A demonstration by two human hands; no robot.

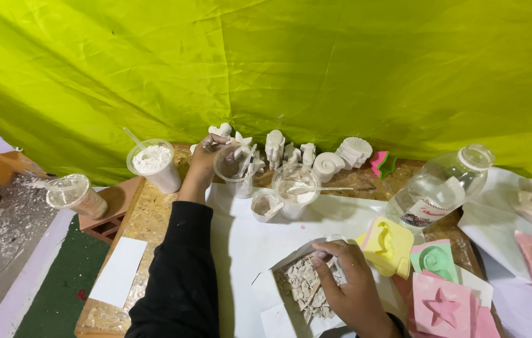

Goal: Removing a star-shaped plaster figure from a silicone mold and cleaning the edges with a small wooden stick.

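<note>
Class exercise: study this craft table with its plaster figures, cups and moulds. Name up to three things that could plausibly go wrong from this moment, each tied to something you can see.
1. The left hand reaches among the white plaster figures; a nudge could topple one.
2. The clear bottle lies tilted near the yellow mould; it might roll or leak.
3. The stick rests across a plastic cup; the sleeve could catch it and spill it.

You are at a makeshift craft workshop: a chipboard table (153, 216) backed by green tarpaulin (316, 69) holds white plaster figurines (275, 147), coloured casting moulds (441, 307), powder-filled cups (153, 164) and a water bottle (441, 186).
</note>
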